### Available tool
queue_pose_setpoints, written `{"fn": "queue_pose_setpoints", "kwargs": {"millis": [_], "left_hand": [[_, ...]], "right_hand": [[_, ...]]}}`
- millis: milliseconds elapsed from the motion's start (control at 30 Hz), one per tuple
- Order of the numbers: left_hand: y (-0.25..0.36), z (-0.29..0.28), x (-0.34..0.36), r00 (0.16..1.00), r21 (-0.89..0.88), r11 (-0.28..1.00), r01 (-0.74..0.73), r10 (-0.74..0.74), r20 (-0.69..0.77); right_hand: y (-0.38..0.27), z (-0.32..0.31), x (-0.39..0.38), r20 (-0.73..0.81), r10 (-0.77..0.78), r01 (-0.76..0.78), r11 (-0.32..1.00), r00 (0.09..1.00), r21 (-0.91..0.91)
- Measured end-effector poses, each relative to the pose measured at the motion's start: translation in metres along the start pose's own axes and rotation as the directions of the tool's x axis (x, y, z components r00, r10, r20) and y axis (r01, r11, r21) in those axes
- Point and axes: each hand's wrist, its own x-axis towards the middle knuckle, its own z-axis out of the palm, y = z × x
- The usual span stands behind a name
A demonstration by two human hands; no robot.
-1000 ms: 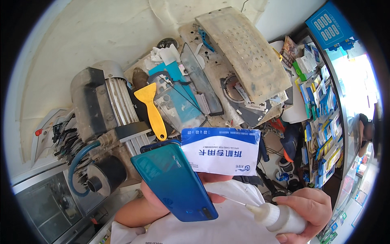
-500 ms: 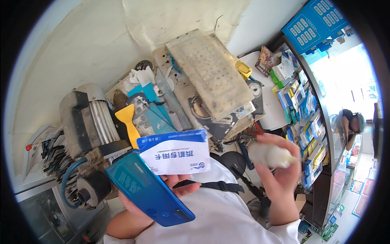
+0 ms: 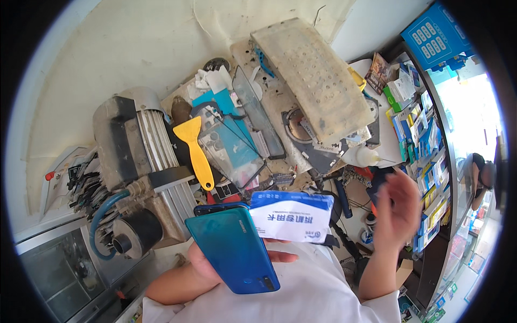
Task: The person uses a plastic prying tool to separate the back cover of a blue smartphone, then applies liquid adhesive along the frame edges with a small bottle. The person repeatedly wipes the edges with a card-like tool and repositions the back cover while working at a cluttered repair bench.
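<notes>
My left hand [image 3: 203,265] grips a blue-green smartphone [image 3: 237,253] from beneath, its back facing up. A dark layer shows along the phone's far edge. A white and blue plastic card [image 3: 292,218] stands out from the phone's right side; how far it reaches into the phone is hidden. My right hand [image 3: 399,207], slightly blurred, is raised to the right with nothing in it and its fingers loosely apart. Just beyond its fingertips, a small white squeeze bottle [image 3: 362,156] with a thin needle tip lies on its side on the cluttered bench.
A yellow scraper [image 3: 195,148] lies on the bench near a blue mat [image 3: 234,140]. Behind stands a worn perforated metal plate [image 3: 315,78]. A motor-like machine [image 3: 140,145] is at the left. Boxed goods [image 3: 425,161] line the right side; a person [image 3: 478,180] sits farther off.
My right hand has let go of the squeeze bottle, which now lies on the bench. The phone and card have shifted right in view as the view turned.
</notes>
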Motion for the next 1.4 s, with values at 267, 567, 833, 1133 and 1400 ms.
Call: {"fn": "queue_pose_setpoints", "kwargs": {"millis": [267, 567, 833, 1133, 1400], "left_hand": [[0.005, 0.003, -0.005, 0.949, 0.057, 0.949, 0.312, -0.308, -0.067], [-0.001, 0.006, -0.009, 0.956, -0.038, 0.98, 0.194, -0.198, -0.215], [0.001, 0.011, -0.003, 0.949, -0.029, 0.968, 0.248, -0.249, -0.194], [0.002, 0.009, 0.001, 0.952, -0.137, 0.958, 0.251, -0.27, -0.146], [0.006, 0.011, -0.005, 0.911, 0.06, 0.934, 0.352, -0.326, -0.254]], "right_hand": [[-0.069, 0.01, 0.03, 0.712, -0.32, 0.128, 0.942, 0.625, 0.31], [-0.062, 0.041, 0.018, 0.868, -0.175, -0.392, 0.838, 0.465, 0.379], [-0.054, 0.035, 0.022, 0.851, -0.372, -0.17, 0.874, 0.371, 0.456], [-0.05, 0.032, 0.012, 0.862, -0.343, -0.246, 0.859, 0.373, 0.448], [-0.044, 0.031, 0.007, 0.875, -0.35, -0.175, 0.889, 0.334, 0.422]]}}
